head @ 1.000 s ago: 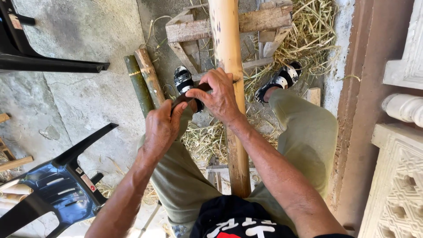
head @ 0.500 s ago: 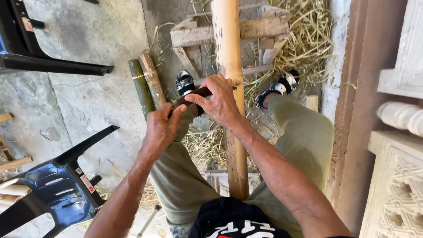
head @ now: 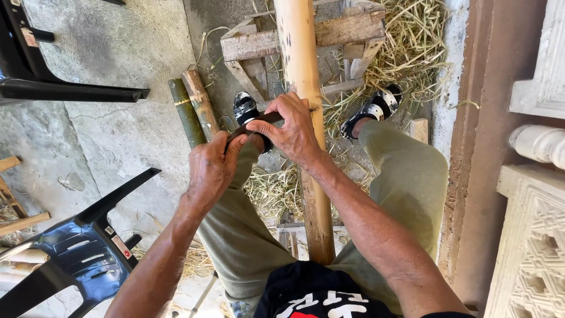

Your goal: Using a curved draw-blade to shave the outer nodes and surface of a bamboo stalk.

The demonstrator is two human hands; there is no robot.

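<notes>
Bamboo pole [head: 306,118]: long axis runs from between your knees away from you, up out of the top of the frame; its far end is cut off, and its near end is hidden behind your dark shirt [head: 318,291]. It passes over a rough wooden frame [head: 265,44] and loose straw [head: 406,53].

Dark blade-like tool [head: 259,122]: lies crosswise to the pole, its long axis left to right and slightly tilted. Most of it is covered by your fingers, so its type is uncertain, possibly a knife.

Your left hand [head: 213,168]: fingers curled tight round the tool's left end, thumb on top.

Your right hand [head: 291,132]: fingers folded over the tool's other end, pressed against the pole's left side; the fingertips are hidden behind the pole.

Sandalled feet [head: 244,109] flank the pole; the left one is half hidden by your hands.

Two short bamboo lengths [head: 191,109] lie side by side on the concrete, just left of the foot.

Black plastic chair [head: 76,253], lower left, cut off by the frame edge; it carries a small white-and-red sticker, too small to read.
</notes>
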